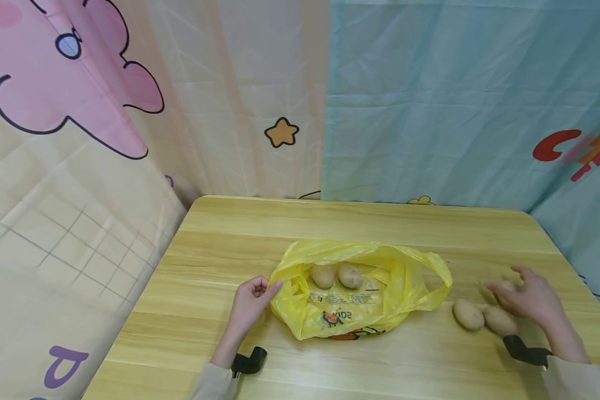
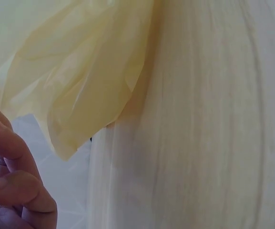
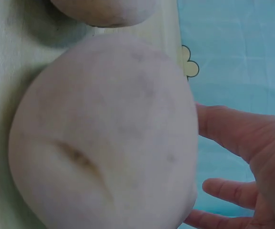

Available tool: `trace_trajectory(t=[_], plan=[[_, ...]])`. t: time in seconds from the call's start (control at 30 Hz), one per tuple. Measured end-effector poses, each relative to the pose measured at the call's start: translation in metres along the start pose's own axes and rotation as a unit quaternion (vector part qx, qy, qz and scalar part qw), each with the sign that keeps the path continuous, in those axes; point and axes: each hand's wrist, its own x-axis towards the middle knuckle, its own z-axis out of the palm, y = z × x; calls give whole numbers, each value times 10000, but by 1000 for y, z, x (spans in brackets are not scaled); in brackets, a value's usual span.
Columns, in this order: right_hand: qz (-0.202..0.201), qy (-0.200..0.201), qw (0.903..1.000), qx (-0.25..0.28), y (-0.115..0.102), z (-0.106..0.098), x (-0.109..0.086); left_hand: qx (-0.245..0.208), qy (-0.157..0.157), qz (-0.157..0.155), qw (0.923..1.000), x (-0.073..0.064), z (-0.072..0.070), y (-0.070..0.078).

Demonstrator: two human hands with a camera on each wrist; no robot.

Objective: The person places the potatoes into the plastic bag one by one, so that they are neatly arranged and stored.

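Observation:
A yellow plastic bag (image 1: 340, 328) lies on the table with its mouth spread, and two potatoes (image 1: 350, 276) sit inside it. At the bag's left edge, my left hand (image 1: 250, 305) pinches the rim between thumb and curled fingers. In the left wrist view, these bent fingers (image 2: 18, 191) show beside the bag's hanging fold (image 2: 89, 90). To the right of the bag, three potatoes (image 1: 468, 315) rest close together. Over the farthest of them is my right hand (image 1: 532, 297), thumb and fingers spread apart. A large potato (image 3: 108, 138) partly hides those fingers (image 3: 232, 129) in the right wrist view.
The light wooden table (image 1: 360, 222) has rounded far corners. Printed curtains (image 1: 405, 111) hang behind it and along the sides. The bag's right handle (image 1: 442, 278) loops toward the loose potatoes. Each wrist carries a black camera mount (image 1: 250, 361).

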Motion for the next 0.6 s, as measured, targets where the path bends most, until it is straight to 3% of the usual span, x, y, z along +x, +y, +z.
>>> trace_trajectory(t=[0.17,0.37,0.6], plan=[[186,-462,9987,-65,8,-3,2,-120,133,54,9998,6,1,-19],[275,-699,9971,-127,10,-3,0,-159,310,168,9993,7,3,-20],[374,-821,9958,-170,12,-3,-1,-190,409,71,9990,8,5,-19]])
